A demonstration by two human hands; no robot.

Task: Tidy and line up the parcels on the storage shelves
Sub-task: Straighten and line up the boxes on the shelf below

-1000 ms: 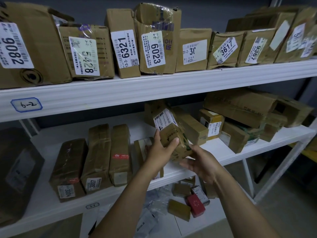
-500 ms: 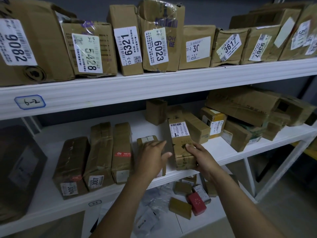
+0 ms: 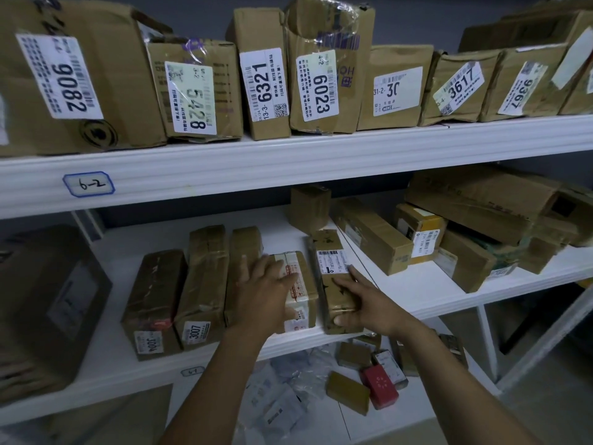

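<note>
Item: narrow parcel, white label up. Lies lengthwise at the front edge of mid shelf, just beside taped parcel on its left.
My R hand: thumb hooked over near end, fingers along top, clamped on it.
My L hand: fingers straight, a bit apart, pressed flat on taped parcel.
Further left, same row: plain brown parcel, no. 3007, no. 3004, side by side.
Above: upper shelf, tag 6-2. Boxes 6321 and 6023 stand labels out.
</note>
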